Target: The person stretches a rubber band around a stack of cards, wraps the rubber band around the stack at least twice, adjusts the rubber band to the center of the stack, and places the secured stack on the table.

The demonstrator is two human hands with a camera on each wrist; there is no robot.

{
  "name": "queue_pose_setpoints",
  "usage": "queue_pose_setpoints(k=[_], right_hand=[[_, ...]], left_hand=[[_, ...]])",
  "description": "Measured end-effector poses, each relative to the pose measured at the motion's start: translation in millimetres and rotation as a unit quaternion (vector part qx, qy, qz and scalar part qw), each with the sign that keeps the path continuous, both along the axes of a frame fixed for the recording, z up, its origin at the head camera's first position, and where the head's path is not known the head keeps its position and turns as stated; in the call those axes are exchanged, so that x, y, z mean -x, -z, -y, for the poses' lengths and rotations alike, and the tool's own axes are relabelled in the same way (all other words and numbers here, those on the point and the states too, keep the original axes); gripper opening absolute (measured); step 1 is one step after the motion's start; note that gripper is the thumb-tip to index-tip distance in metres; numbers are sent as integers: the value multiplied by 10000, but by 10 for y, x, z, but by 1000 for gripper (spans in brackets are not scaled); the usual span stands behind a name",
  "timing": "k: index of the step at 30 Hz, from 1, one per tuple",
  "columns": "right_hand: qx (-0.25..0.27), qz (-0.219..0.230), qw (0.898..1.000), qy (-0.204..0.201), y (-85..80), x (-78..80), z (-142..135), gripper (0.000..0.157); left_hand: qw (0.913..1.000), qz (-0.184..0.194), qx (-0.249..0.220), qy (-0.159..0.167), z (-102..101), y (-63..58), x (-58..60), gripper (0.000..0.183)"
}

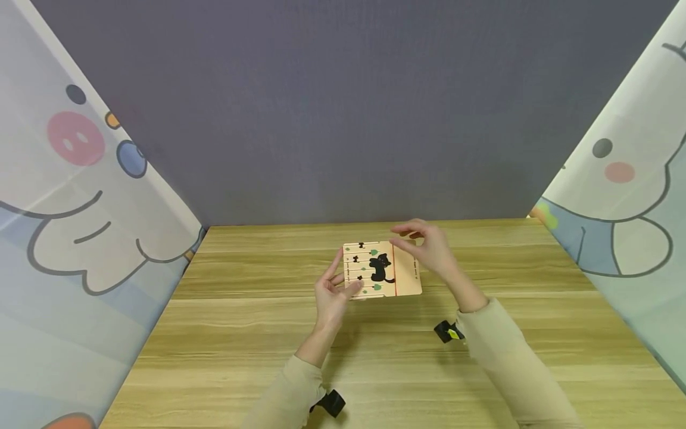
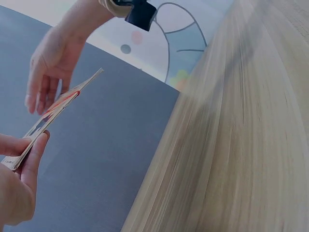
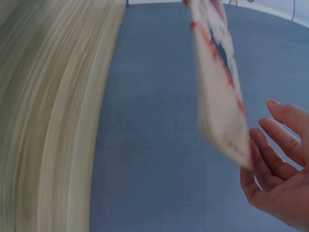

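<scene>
- Wood-grain bench (image 1: 225, 333) across the lower half, dark grey panel (image 1: 343, 107) upright behind it.
- Printed sheets either side: left sheet (image 1: 53, 179) has a pale cartoon figure with a pink snout, right sheet (image 1: 643, 196) a pale one with a pink cheek.
- Booklet (image 1: 409, 271) is up off the bench, between the two hands, near the bench's back edge in the head view. Thin, cream; nearly edge-on in the left wrist view.
- Cover: black cat (image 1: 379, 268) near the middle, green leaf shapes (image 1: 373, 253), smaller dark figures toward the left end. Plain section at the right end, small lettering on it, can't read it.
- Red band (image 1: 395, 271) runs across the cover between the cat and the plain section.
- Left hand (image 1: 328, 301) has the booklet's left end: thumb on the cover, fingers behind, gripping.
- Right hand (image 1: 431, 247) is at the upper right edge, by the band's top end. Fingers parted and loosely bent, nothing gripped. Can't tell if they touch the booklet.
- Right wrist view: booklet blurred, plain end toward the right hand.
- Beige sleeves (image 1: 509, 357) on both arms. Black piece (image 1: 334, 403) by the left cuff, another (image 1: 443, 331) by the right with a yellow-green tag (image 1: 453, 334).
</scene>
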State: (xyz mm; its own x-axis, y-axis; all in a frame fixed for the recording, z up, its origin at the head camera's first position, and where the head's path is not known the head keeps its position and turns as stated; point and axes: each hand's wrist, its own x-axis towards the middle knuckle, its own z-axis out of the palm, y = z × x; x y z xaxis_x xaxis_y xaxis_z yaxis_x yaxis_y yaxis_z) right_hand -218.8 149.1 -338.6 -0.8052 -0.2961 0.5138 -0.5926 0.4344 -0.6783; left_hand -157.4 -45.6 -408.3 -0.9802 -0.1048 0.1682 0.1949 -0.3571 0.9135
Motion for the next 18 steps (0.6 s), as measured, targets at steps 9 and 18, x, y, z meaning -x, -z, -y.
queue_pose_setpoints(k=[9, 18], right_hand=[[-66, 749, 9969, -235, 93, 96, -108, 22], [-69, 1104, 9930, -411, 113, 117, -132, 21]], left_hand=[[10000, -46, 33, -23, -18, 10, 1, 77], [9998, -182, -59, 7, -23, 18, 0, 76]])
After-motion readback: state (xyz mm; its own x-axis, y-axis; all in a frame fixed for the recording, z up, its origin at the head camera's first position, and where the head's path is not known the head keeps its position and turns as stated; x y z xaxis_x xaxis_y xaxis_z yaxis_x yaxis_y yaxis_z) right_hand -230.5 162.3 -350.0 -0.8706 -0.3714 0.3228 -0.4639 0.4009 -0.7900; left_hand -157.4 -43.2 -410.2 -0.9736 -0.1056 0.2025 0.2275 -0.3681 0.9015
